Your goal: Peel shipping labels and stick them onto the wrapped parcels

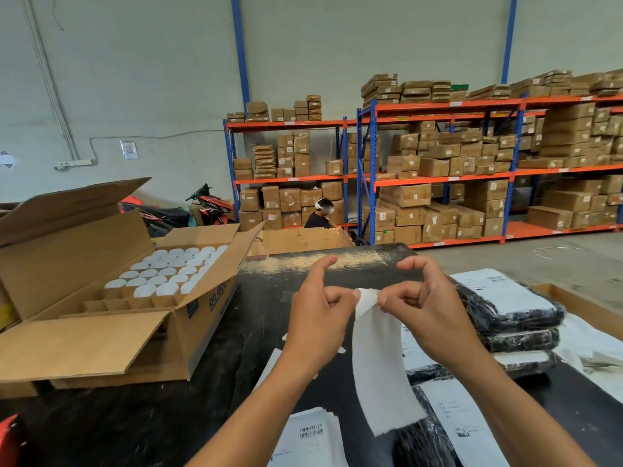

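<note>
Both hands, the left hand (320,318) and the right hand (428,308), have their fingers pinched on the top corner of a label (381,365) above the counter (256,318), peeling just begun. Parcels (512,308) at the right edge already carry labels (more unpeeled sheets (310,439) wait near).

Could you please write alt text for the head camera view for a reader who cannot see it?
Both hands, the left hand and right hand, pinch the top of a white label strip above a black table, with wrapped parcels stacked at right.

Bare forearms, no sleeves, left grip (320,311), right grip (428,305)
</note>
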Action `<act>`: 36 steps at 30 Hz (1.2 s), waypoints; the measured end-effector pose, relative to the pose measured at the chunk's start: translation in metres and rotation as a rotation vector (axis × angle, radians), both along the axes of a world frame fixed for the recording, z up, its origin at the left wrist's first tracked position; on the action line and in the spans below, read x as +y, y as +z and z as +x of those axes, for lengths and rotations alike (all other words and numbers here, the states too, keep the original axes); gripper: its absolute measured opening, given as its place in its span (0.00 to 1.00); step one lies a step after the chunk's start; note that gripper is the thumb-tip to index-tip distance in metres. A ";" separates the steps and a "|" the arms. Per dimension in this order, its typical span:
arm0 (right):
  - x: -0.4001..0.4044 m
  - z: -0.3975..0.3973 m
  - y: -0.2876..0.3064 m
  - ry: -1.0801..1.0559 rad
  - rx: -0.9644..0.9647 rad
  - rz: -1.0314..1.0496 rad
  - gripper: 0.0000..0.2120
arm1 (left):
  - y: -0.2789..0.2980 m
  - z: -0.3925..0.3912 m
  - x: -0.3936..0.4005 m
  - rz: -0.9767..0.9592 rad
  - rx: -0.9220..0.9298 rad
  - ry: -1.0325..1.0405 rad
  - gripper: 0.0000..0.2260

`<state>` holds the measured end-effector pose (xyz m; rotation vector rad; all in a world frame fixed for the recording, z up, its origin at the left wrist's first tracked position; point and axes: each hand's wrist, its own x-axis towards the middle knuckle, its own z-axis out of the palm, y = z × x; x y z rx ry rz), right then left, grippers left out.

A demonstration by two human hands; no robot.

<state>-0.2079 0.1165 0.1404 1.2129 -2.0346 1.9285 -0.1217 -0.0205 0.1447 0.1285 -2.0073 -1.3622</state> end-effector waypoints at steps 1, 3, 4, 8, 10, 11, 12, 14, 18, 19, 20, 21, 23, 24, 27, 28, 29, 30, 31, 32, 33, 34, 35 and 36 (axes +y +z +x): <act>0.001 -0.001 -0.001 -0.015 -0.002 0.008 0.20 | 0.001 -0.001 -0.002 0.010 0.014 0.035 0.25; 0.003 -0.005 -0.003 -0.052 -0.028 0.017 0.21 | 0.002 -0.002 -0.008 0.045 0.040 0.113 0.26; 0.004 -0.008 -0.005 -0.070 -0.047 0.019 0.22 | 0.002 -0.003 -0.011 0.074 0.046 0.142 0.26; 0.001 -0.012 -0.011 -0.073 -0.131 0.011 0.25 | -0.002 -0.003 -0.012 0.138 0.055 0.108 0.25; -0.005 -0.010 -0.010 -0.064 -0.144 0.006 0.28 | -0.004 -0.003 -0.010 0.135 0.061 0.074 0.24; -0.008 -0.009 -0.009 -0.063 -0.146 0.017 0.31 | -0.004 -0.004 -0.009 0.141 0.062 0.054 0.24; -0.011 -0.008 -0.009 -0.059 -0.148 0.037 0.34 | -0.005 -0.004 -0.009 0.151 0.063 0.032 0.23; -0.017 -0.006 -0.008 -0.028 -0.170 0.062 0.35 | -0.005 -0.004 -0.008 0.180 0.063 -0.012 0.23; -0.027 -0.006 -0.011 -0.006 -0.202 0.011 0.24 | -0.006 -0.002 -0.010 0.194 0.051 -0.012 0.23; -0.028 -0.007 -0.011 -0.017 -0.203 0.007 0.24 | -0.006 -0.003 -0.014 0.185 0.048 0.020 0.24; -0.028 -0.007 -0.011 -0.035 -0.206 0.009 0.25 | -0.007 -0.003 -0.018 0.174 0.045 0.063 0.25; -0.028 -0.008 -0.011 -0.057 -0.209 0.015 0.26 | -0.008 -0.004 -0.024 0.166 0.042 0.110 0.25; -0.026 -0.012 -0.012 -0.106 -0.202 0.045 0.28 | -0.010 -0.005 -0.036 0.184 0.039 0.177 0.25; -0.025 -0.014 -0.012 -0.126 -0.195 0.065 0.29 | -0.010 -0.005 -0.042 0.218 0.042 0.194 0.25; -0.024 -0.020 -0.015 -0.156 -0.209 0.087 0.34 | -0.012 -0.005 -0.063 0.349 0.045 0.248 0.27; -0.024 -0.022 -0.016 -0.167 -0.221 0.090 0.35 | -0.013 -0.004 -0.070 0.391 0.042 0.274 0.28; -0.023 -0.024 -0.018 -0.183 -0.232 0.094 0.35 | -0.014 -0.002 -0.078 0.427 0.040 0.301 0.28; -0.022 -0.026 -0.020 -0.202 -0.237 0.100 0.36 | -0.014 0.000 -0.085 0.455 0.039 0.330 0.28; -0.021 -0.029 -0.021 -0.223 -0.237 0.107 0.36 | -0.014 0.002 -0.091 0.478 0.036 0.361 0.28; -0.020 -0.031 -0.023 -0.243 -0.236 0.116 0.36 | -0.015 0.003 -0.097 0.496 0.034 0.390 0.28; -0.018 -0.034 -0.025 -0.261 -0.236 0.124 0.36 | -0.015 0.004 -0.102 0.509 0.034 0.417 0.29; -0.017 -0.036 -0.026 -0.277 -0.238 0.130 0.36 | -0.014 0.005 -0.105 0.519 0.035 0.440 0.29; -0.015 -0.038 -0.027 -0.292 -0.241 0.138 0.36 | -0.014 0.006 -0.109 0.528 0.033 0.458 0.29; -0.014 -0.040 -0.029 -0.306 -0.246 0.148 0.36 | -0.015 0.008 -0.111 0.538 0.030 0.472 0.30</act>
